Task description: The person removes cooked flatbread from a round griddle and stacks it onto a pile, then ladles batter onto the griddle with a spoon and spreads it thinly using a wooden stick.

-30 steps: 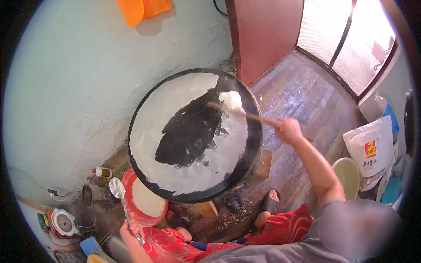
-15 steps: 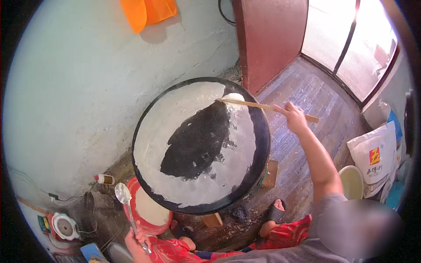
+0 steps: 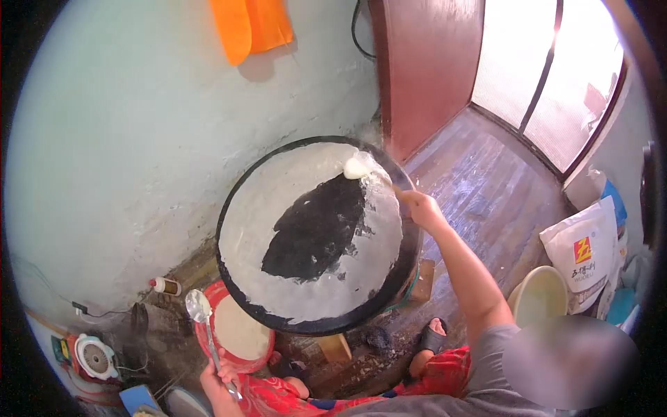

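Observation:
My right hand grips a wooden spreading stick at the far right edge of a large round black griddle. A thin pale layer of batter covers much of the griddle, around a dark uncovered patch in the middle. Near the far edge lies a thick white lump of batter, close to the stick's far end, which I cannot make out clearly. My left hand is closed around the handle of a metal ladle. White batter coats its bowl, which is above the edge of a red basin of batter.
A white printed sack and a pale basin stand at the right. A capped bottle and a round white device are at the left. A red door panel and orange cloth are beyond the griddle.
My right hand has moved left and nearer to the griddle's edge with the stick. The batter lump has shifted slightly left. My left hand still holds the ladle; the view has shifted a little.

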Demonstrator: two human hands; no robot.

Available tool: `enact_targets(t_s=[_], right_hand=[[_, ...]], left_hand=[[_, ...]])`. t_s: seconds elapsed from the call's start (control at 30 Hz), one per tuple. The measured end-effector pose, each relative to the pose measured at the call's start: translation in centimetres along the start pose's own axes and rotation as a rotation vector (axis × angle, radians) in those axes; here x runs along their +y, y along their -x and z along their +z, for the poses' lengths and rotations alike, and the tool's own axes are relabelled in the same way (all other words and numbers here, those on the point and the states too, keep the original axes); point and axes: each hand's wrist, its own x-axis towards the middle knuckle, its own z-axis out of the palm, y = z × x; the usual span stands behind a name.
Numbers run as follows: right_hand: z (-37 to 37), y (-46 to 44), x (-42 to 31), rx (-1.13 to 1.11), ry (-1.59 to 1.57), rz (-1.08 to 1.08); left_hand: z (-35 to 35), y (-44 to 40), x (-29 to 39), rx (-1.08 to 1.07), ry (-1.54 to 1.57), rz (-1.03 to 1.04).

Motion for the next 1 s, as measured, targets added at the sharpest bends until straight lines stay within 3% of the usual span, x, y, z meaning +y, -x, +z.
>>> enact_targets(t_s=[0.03,0.07,0.13,0.17,0.2,0.27,0.3,0.33,0.4,0.43,0.47,0.57,0.67,0.73,0.8,0.83,1.0], right_hand=[[-0.4,0.3,-0.4,0.065,0.003,0.127],[0.1,0.9,-0.4,0.07,0.006,0.123],[1.8,2.4,-2.0,-0.079,-0.128,0.028],[1.1,3.1,-3.5,-0.235,-0.19,0.156],[1.8,2.6,-2.0,-0.233,-0.187,0.153],[4.2,0.7,2.0,0.015,-0.179,-0.063],[2.4,2.1,-0.9,0.022,-0.216,0.083],[3.9,2.1,-0.6,0.017,-0.217,0.075],[7.5,1.9,0.9,-0.001,-0.102,-0.048],[7.4,3.6,-1.7,-0.058,-0.005,-0.083],[6.9,5.2,-4.0,-0.087,0.072,-0.005],[5.4,7.0,-5.9,-0.182,0.152,-0.046],[2.0,8.5,-4.4,0.082,0.301,0.16],[1.1,9.7,-3.1,0.202,0.178,0.313],[2.9,10.5,-3.4,0.135,0.159,0.213],[5.3,9.9,-1.7,0.072,-0.059,0.114],[10.0,8.9,-5.2,-0.209,0.011,-0.062]], left_hand=[[0.0,0.0,0.0,-0.003,0.02,-0.001],[0.0,0.1,0.0,-0.006,0.039,-0.002],[0.1,0.4,0.0,-0.019,0.049,-0.007],[-0.1,0.7,0.0,-0.022,0.055,-0.012],[-0.2,0.9,0.0,-0.026,0.059,-0.014],[-0.6,1.0,0.4,-0.033,0.021,0.013],[-0.8,1.1,0.4,-0.067,0.046,-0.001],[-1.1,1.3,0.5,-0.068,0.052,0.006],[-1.3,1.5,0.5,-0.038,0.032,0.042],[-1.8,1.4,0.7,-0.048,0.052,0.039],[-2.2,1.3,0.8,-0.049,0.055,0.036],[-2.2,1.6,1.1,-0.067,0.044,0.038],[-2.6,2.0,1.2,-0.094,0.074,0.008],[-2.7,2.2,1.2,-0.111,0.059,-0.004],[-2.8,2.2,1.4,-0.127,0.049,0.005],[-3.0,2.3,1.3,-0.142,0.039,0.014],[-3.7,1.5,2.1,-0.17,0.078,-0.027]])
